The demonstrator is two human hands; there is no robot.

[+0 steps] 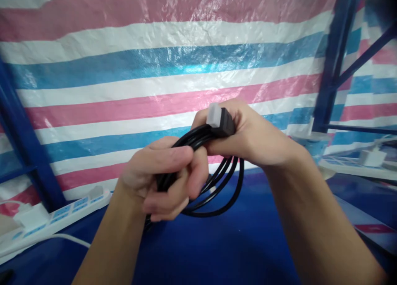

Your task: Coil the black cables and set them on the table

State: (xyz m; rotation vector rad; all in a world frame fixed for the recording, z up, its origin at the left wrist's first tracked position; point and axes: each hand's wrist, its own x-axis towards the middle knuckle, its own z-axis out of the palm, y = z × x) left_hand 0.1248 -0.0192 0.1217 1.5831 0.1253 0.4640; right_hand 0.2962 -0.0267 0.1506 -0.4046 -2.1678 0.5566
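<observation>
Striped woven tarpaulin point(161, 70), crinkled and glossy in pink, white and blue bands, hangs behind a blue surface point(217, 252). Above that surface, the left hand point(161, 175) is curled tight around a bundle of smooth black cable point(217, 186), its loops hanging below the fist. Just right of it, the right hand point(251, 136) grips the cable's blocky black plug point(223, 122), capped in pale plastic. Left of the hands lies a long white power strip point(62, 212) with blue sockets; no writing is legible.
</observation>
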